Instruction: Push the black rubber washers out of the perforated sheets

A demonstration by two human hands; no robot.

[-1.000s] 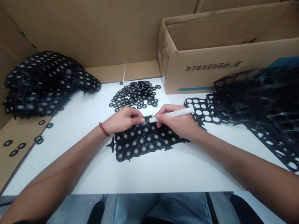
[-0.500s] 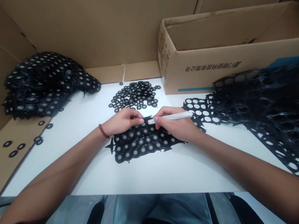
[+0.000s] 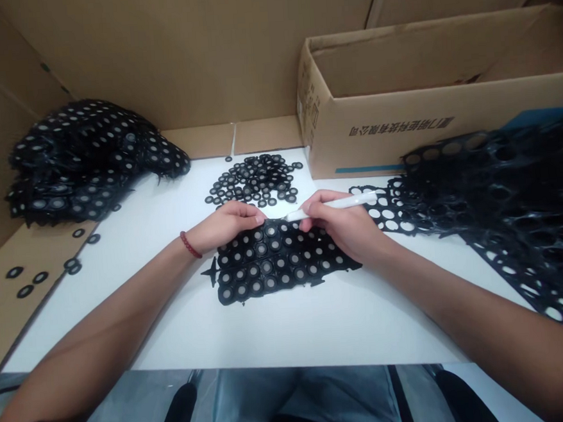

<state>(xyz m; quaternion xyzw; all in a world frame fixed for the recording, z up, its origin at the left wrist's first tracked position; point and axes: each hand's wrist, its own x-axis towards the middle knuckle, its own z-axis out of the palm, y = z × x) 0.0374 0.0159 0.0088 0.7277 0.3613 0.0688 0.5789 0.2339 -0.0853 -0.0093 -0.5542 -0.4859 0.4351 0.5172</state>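
Observation:
A black sheet of moulded rubber rings (image 3: 278, 266) lies on the white table in front of me, rows of round pale centres showing. My left hand (image 3: 231, 224), with a red bead bracelet at the wrist, pinches the sheet's far left edge between thumb and fingers. In my right hand (image 3: 343, 223) is a slim white pen-like tool (image 3: 343, 202), gripped like a pencil. Its tip touches or hovers close to the sheet's far edge, just right of my left thumb; which one I cannot tell. Beyond both hands sits a pile of loose black rings (image 3: 260, 177).
An open cardboard box (image 3: 377, 133) stands at the back right. Punched-out black webbing (image 3: 492, 183) heaps up at the right. Another mound of black ring sheets (image 3: 89, 160) is at the back left. Several loose rings (image 3: 40, 277) lie on cardboard at the left.
My right hand and the white tool have shifted slightly away from me and to the right. My left hand has moved a little left, and the sheet's far edge is more exposed.

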